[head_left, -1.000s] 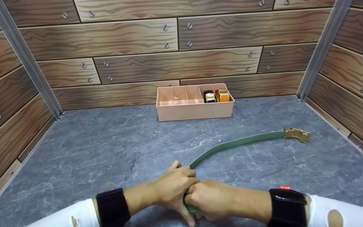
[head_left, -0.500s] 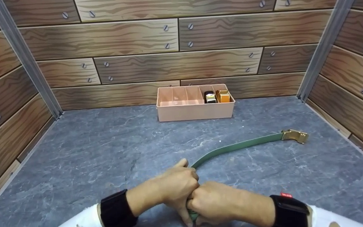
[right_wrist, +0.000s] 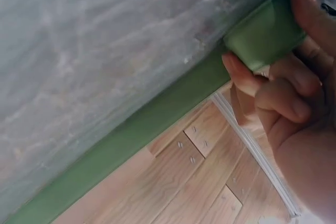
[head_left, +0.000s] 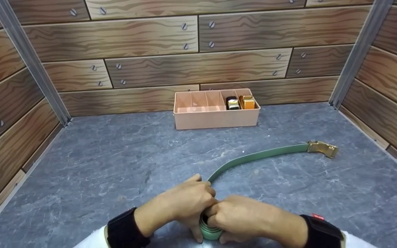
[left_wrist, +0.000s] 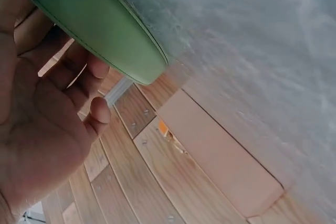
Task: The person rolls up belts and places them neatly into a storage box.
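A green belt [head_left: 267, 154] lies on edge across the table, its gold buckle [head_left: 322, 148] at the far right end. The other end is wound into a coil [head_left: 210, 233], which stands on its edge between the two hands. My left hand [head_left: 184, 199] holds the coil from the left, thumb at its near side. My right hand [head_left: 245, 217] grips it from the right, with fingers reaching into the coil's top. In the left wrist view the coil's outer side [left_wrist: 105, 27] shows past the fingers. The right wrist view shows the straight strap [right_wrist: 136, 135] running away from the coil.
A pink divided box [head_left: 215, 120] stands near the back wall. Its two right compartments hold a black rolled belt [head_left: 232, 103] and an orange-brown rolled belt [head_left: 247, 102], both with shiny buckles. Wood-patterned walls [head_left: 150, 38] enclose the grey marbled table [head_left: 98, 155].
The belt's buckle end has shifted slightly left toward the hands. Both hands stay at the coil, and more of its windings show now. The head view has tilted slightly.
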A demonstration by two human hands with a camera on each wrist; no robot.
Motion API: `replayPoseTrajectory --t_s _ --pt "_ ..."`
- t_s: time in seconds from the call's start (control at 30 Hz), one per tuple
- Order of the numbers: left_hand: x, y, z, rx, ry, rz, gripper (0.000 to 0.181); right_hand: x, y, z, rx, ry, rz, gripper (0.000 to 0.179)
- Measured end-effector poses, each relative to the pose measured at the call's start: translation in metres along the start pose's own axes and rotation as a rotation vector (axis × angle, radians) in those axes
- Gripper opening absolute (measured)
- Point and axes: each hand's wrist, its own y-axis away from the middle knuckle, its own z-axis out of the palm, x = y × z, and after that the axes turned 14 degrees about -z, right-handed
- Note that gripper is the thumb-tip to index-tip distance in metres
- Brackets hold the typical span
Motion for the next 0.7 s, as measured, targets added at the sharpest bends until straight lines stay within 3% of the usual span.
replayPoseTrajectory --t_s 0.2,0.27,0.37,0.47,0.7 --pt "0.012 0.002 -0.001 0.051 -0.120 -0.046 0.065 -0.002 0.003 -0.001 0.022 -0.015 0.013 0.027" --pt "0.010 0.002 0.000 0.023 -0.097 -0.043 0.068 -0.002 0.004 -0.002 0.026 -0.022 0.019 0.027" --pt "0.002 0.001 0.001 -0.060 0.015 -0.026 0.076 -0.002 0.004 -0.003 0.012 -0.031 0.030 0.027" --pt "-0.003 0.000 0.002 -0.093 0.082 -0.014 0.077 -0.003 0.005 -0.003 0.003 -0.037 0.034 0.026" --pt "0.002 0.000 0.002 -0.025 -0.017 -0.003 0.070 -0.003 0.005 -0.004 0.009 -0.003 0.000 0.029"
